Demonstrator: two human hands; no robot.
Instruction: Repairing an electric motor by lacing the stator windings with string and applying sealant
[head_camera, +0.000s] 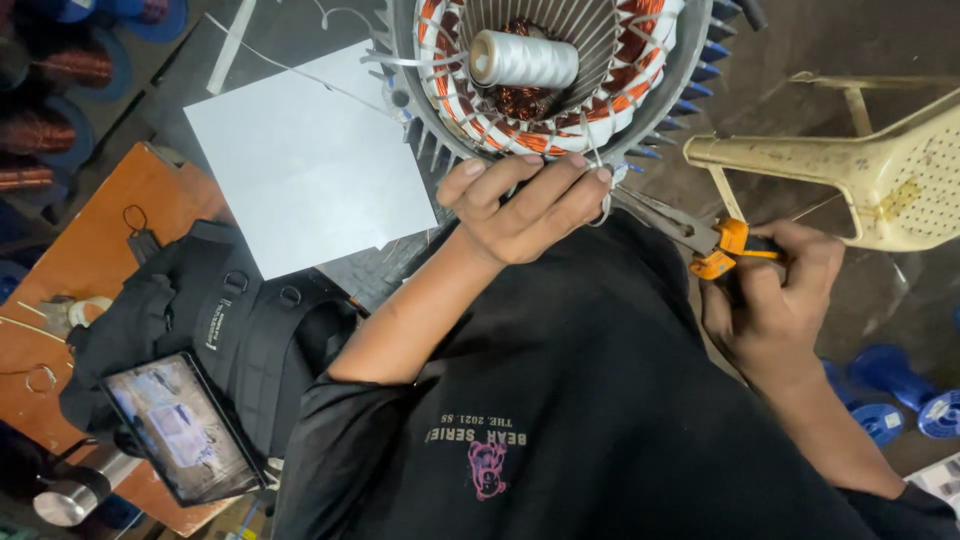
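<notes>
- We are working at the near rim of the motor stator (540, 75), lacing its copper windings (455, 95) with white thread.
- Our left hand (525, 205) is pinching the thread (603, 195) at the rim, fingers pressed together on it just below the white binding.
- Our right hand (775, 290) is closed tight around the orange-handled pliers (700, 235); their tip is pointing toward the same spot, though we cannot tell whether the jaws are biting the thread.
- A spool of white thread (522, 58) is lying on its side inside the stator bore.
- We are judging this to be the tightening of one lacing stitch; the next move is calling for a steady pull with the pliers while the left fingers are keeping the thread from slipping.
- A blank white sheet (310, 165) is lying flat to the left of the stator, touching its fins.
- A black bag (225, 320) is sitting on the orange table (90, 250), with a phone (180, 425) leaning on it, screen lit.
- Blue spools (900, 395) are resting on the floor at right, below a pale plastic chair (880, 170).
</notes>
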